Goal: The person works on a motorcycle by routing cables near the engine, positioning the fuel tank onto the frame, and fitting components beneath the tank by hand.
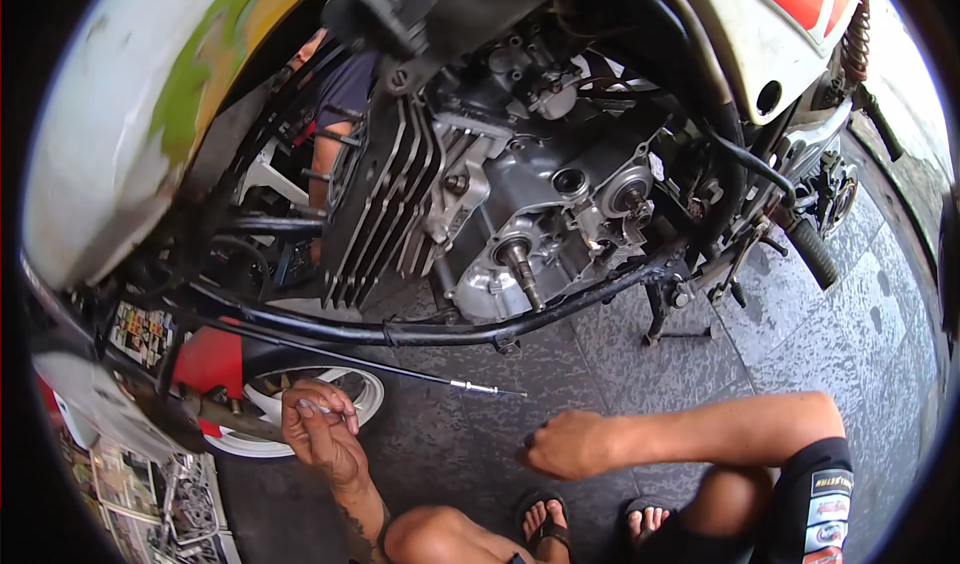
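My left hand (325, 432) is raised at the lower left, fingers curled in and thumb pressed toward them. Whatever it may pinch is too small to make out. My right hand (572, 445) is closed in a fist, back of the hand showing; its fingers and anything in them are hidden. Between and just above the hands, a black control cable (410, 372) with a silver threaded adjuster (472, 387) and bare wire tip hangs from the left. Above it sits a motorcycle engine (520, 214), its side cover off and a shaft (522, 274) sticking out.
A black frame tube (450, 334) runs beneath the engine. The finned cylinder (385, 204) stands left of it. A white wheel rim (372, 396) lies behind my left hand. Loose metal parts (195, 504) rest on paper at lower left. Another person's arm (325, 164) shows beyond the engine.
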The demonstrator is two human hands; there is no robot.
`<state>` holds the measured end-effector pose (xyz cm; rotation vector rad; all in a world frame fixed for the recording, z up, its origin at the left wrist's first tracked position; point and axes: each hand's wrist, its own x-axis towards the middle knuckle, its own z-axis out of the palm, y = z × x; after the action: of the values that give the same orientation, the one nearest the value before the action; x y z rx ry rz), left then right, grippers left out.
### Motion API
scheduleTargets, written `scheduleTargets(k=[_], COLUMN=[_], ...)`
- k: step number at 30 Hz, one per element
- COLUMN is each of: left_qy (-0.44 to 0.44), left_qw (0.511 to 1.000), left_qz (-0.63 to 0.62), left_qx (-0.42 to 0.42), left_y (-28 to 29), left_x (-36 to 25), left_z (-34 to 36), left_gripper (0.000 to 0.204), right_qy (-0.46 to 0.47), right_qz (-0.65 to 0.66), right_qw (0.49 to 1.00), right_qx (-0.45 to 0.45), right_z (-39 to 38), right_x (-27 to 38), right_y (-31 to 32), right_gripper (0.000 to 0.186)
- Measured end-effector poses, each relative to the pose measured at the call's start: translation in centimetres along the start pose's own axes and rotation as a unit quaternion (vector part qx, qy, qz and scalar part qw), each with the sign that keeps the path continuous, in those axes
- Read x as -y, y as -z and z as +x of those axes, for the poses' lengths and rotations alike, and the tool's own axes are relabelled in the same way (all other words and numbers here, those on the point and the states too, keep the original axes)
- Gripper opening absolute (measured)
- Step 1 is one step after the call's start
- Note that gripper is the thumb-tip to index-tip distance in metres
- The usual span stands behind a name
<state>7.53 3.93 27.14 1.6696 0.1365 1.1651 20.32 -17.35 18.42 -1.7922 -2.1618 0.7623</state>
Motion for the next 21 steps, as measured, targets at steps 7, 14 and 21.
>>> scheduleTargets(k=[7, 14, 21], left_qy=[0.052, 0.259, 0.303], left_qw=[0.975, 0.906, 0.809], left_qz=[-0.209, -0.283, -0.365], left_qx=[0.053, 0.177, 0.348], left_y=[-2.7, -6.0, -3.7], left_x=[4.6, 2.4, 1.6], left_z=[-4.5, -7.0, -8.9], left_gripper=[0.052, 0.034, 0.053], right_qy=[-0.164, -0.316, -0.357], right_qz=[0.021, 0.043, -0.020], right_qw=[0.986, 0.943, 0.908], right_qx=[0.036, 0.091, 0.218], right_z=[-3.7, -5.9, -5.0], right_x=[-1.0, -1.4, -3.8], right_y=[-5.6, -10.7, -13.1], right_gripper=[0.025, 0.025, 0.028])
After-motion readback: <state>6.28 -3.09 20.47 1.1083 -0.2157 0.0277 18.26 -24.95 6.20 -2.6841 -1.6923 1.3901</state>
